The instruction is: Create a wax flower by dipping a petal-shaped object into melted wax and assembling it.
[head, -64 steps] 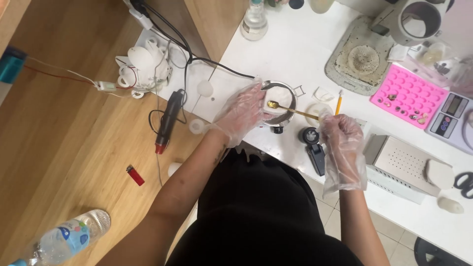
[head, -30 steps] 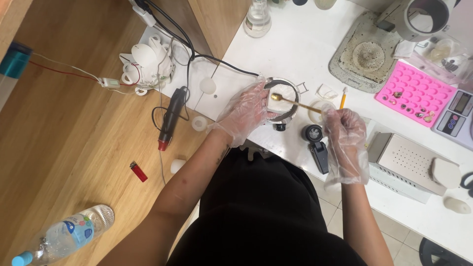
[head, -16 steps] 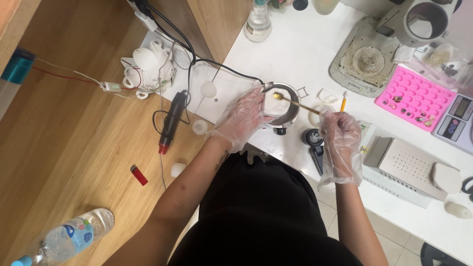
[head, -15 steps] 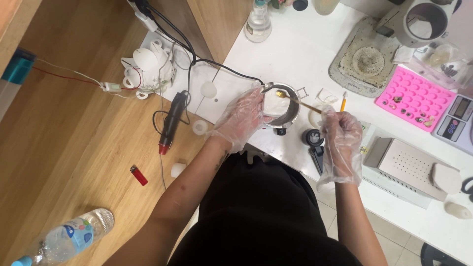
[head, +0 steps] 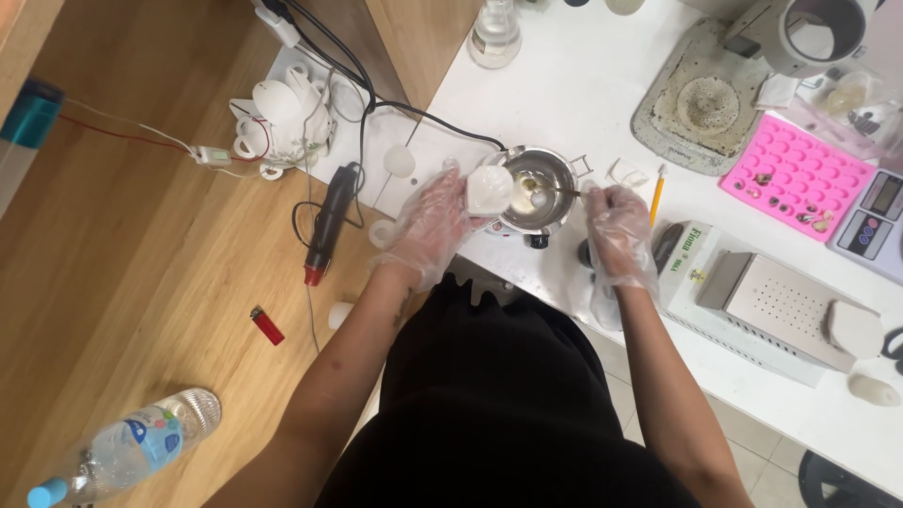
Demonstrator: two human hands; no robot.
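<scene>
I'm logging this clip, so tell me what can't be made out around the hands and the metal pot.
Head view, the only one:
- Left hand: the white piece it holds covers part of the metal pot rim.
- Pot contents: too small and glary to identify.
- Right hand: its grip on the spoon is hidden by the loose glove.
- Pink tray: its small pieces are too tiny to identify.
</scene>
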